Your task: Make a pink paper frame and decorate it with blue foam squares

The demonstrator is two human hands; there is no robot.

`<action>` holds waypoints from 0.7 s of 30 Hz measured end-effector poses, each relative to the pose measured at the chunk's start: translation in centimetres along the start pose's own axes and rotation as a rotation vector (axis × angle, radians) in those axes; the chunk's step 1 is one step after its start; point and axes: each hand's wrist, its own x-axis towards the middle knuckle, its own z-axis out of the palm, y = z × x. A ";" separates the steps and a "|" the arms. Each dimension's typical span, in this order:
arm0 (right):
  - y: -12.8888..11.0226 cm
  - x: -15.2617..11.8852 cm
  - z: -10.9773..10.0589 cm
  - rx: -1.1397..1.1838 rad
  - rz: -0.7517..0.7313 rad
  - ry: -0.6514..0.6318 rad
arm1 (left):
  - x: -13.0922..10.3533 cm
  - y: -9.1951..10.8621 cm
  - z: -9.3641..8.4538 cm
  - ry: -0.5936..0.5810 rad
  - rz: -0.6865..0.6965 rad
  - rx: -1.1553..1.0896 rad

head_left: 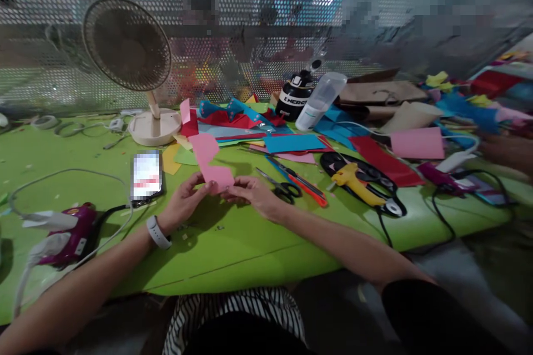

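Between both hands is a cut piece of pink paper (219, 176), held up just above the green table. My left hand (189, 197) pinches its lower left edge, thumb in front. On the lower right edge, the fingertips of my right hand (254, 194) close on the same paper. The upper part of the pink shape, with a notch at its side, leans away from me. Black-handled scissors (287, 191) lie just right of my right hand. Beside them rest an orange and black utility knife (308, 184) and a yellow glue gun (360, 184).
A phone (145, 176) and a purple power strip (70, 236) with cables lie to the left. Behind stand a fan (155, 125), a black bottle (293, 97) and a clear bottle (322, 101). Coloured sheets, including a blue card (295, 143), cover the back. Another person's hand (506, 155) is at far right.
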 end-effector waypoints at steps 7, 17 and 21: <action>-0.2 0.0 -0.6 -0.274 -0.071 -0.045 | 0.4 0.3 -1.1 0.252 0.215 0.429; -7.2 -1.1 -4.4 -1.792 -0.070 0.287 | 2.6 -0.3 -3.9 0.221 0.400 0.842; -8.1 -0.9 -6.6 -1.935 0.115 0.343 | 3.0 -1.2 -3.5 0.233 0.346 0.868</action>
